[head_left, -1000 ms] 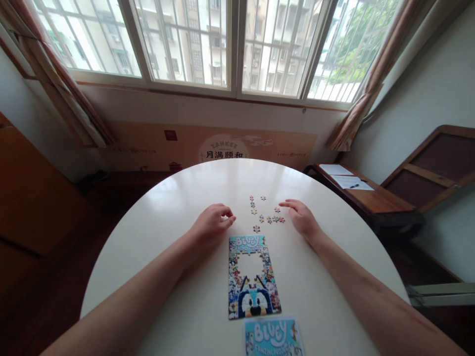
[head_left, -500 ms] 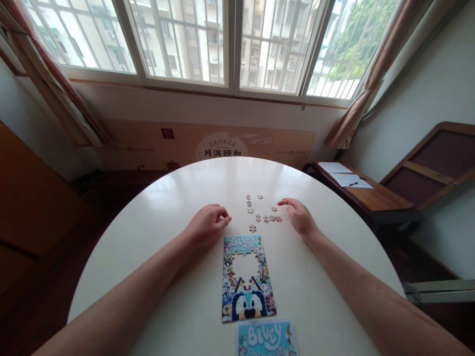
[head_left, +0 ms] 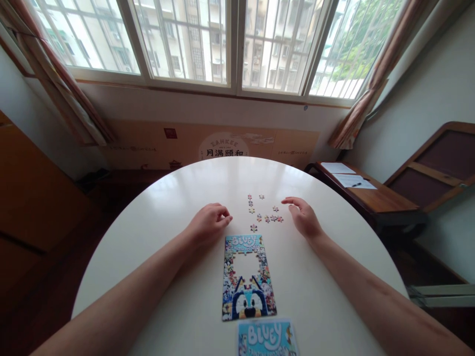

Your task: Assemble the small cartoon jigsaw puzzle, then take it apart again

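My left hand (head_left: 212, 218) rests on the white table, left of the loose jigsaw pieces. Its fingers are curled in and closed, with nothing visible in them. To the right of the pieces is my right hand (head_left: 302, 215), its index finger and thumb apart and nothing between them; the nearest loose jigsaw piece (head_left: 275, 208) lies just left of it. Several more pieces lie scattered between both hands, one jigsaw piece (head_left: 254, 228) close above the puzzle. The partly filled Bluey puzzle (head_left: 249, 302) lies in front of me, with a gap in its upper middle.
A Bluey picture card or box (head_left: 265, 337) lies at the near edge of the view, below the puzzle. The round white table (head_left: 148, 257) stands before a barred window. On the right, a wooden side table (head_left: 388, 200) carries papers (head_left: 354, 181) and a pen.
My right hand has drawn slightly right, away from the loose pieces, and its thumb and index finger have spread. My left hand and the puzzle stay in place; the view shifts slightly.
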{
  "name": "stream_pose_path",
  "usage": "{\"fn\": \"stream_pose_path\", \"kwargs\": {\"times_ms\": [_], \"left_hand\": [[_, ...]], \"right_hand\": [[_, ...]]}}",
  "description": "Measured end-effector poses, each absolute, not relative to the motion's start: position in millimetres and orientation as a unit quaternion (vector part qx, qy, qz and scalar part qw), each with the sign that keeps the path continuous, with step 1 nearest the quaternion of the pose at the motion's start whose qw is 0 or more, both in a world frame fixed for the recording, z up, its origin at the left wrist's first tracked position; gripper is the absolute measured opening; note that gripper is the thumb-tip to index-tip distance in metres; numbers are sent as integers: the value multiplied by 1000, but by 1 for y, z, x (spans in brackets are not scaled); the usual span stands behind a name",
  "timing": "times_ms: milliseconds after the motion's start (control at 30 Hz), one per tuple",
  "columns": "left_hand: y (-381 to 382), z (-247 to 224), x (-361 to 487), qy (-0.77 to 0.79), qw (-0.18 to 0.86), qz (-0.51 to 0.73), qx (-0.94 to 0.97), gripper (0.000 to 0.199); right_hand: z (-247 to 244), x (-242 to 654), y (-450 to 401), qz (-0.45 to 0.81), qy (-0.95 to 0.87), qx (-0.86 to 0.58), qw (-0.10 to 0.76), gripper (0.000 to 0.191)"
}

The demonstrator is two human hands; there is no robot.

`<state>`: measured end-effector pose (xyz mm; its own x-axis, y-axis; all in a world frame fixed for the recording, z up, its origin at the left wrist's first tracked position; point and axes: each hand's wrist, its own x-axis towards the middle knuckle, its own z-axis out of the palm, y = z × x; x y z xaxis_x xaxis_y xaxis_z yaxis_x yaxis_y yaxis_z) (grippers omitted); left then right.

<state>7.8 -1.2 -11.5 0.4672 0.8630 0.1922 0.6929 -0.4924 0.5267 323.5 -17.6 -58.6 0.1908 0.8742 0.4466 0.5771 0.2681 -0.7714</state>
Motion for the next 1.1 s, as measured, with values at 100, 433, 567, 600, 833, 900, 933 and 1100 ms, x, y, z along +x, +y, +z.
{"fn": "stream_pose_path", "kwargs": {"times_ms": [100,433,567,600,833,900,933,1100], "left_hand": [[-2,-12,8,466,192,217,836,21],[-19,-6,19,395,150,202,884,20],[-28,-5,25,367,123,170,906,24],[-30,-5,27,361,116,162,911,25],[-33,-12,34,333,87,129,930,27],[-31,-13,33,339,90,115,929,27],[-30,-13,33,340,92,113,929,27],[-28,-10,28,345,85,126,926,24]], "right_hand": [[-54,322,-21,138,-633,-567,508,33],[-32,318,-38,78,-670,-528,516,38],[-29,317,-41,55,-692,-516,502,40],[-28,316,-42,54,-710,-511,482,41],[-35,293,-50,121,-836,-464,268,46],[-38,286,-51,138,-848,-452,241,44],[-39,284,-52,142,-852,-448,233,43],[-38,279,-52,135,-853,-448,232,38]]}}
